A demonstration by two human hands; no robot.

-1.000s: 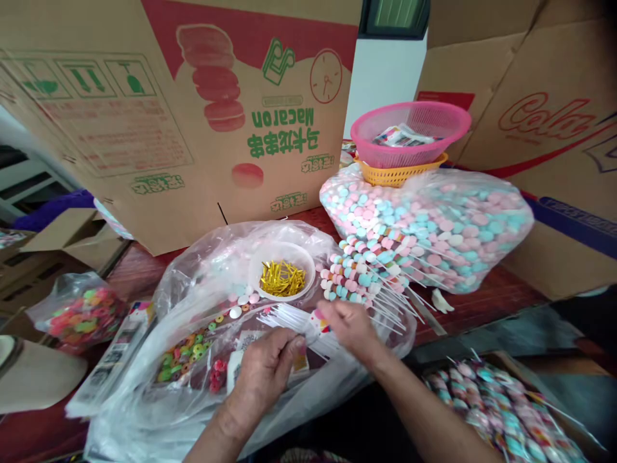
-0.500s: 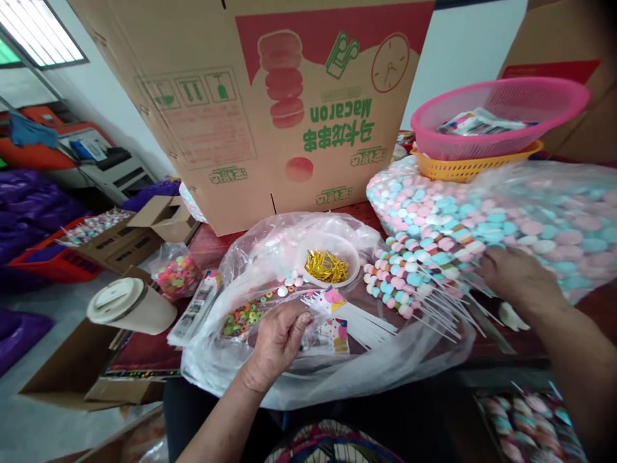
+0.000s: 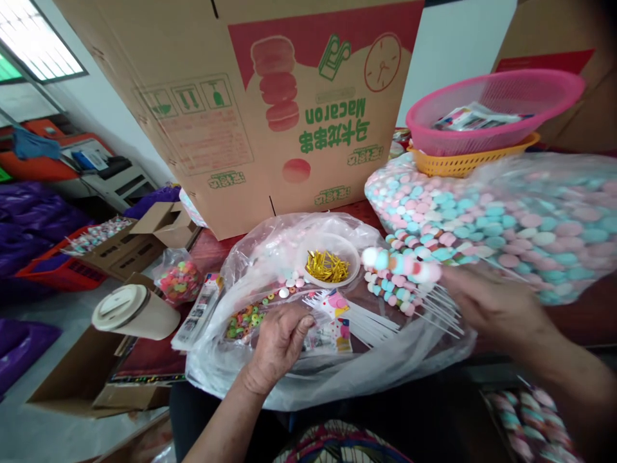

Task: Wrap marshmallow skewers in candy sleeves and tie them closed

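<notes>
My right hand (image 3: 486, 299), smeared by motion, is closed round the stick end of a marshmallow skewer (image 3: 398, 263). Its pink, white and blue pieces point left, above a pile of similar skewers (image 3: 393, 292) whose white sticks face right. My left hand (image 3: 282, 341) is closed in a pinch over the plastic sheet. From its thumb and forefinger a clear wrapper with a colourful printed end (image 3: 336, 302) seems to extend. Beneath it lie more printed wrappers (image 3: 342, 334) and loose white sticks (image 3: 371, 321). Colourful ring candies (image 3: 243, 320) are left of this hand.
A white bowl (image 3: 355, 267) holds gold twist ties (image 3: 328, 265). Behind stands a tall carton (image 3: 202, 128). A large bag of marshmallows (image 3: 511, 218) and stacked pink (image 3: 540, 87) and yellow baskets (image 3: 453, 165) are at right. A lidded cup (image 3: 154, 315) stands at left.
My right hand has lifted a marshmallow skewer off the pile and brought it left. My left hand stays in nearly the same place, still pinched.
</notes>
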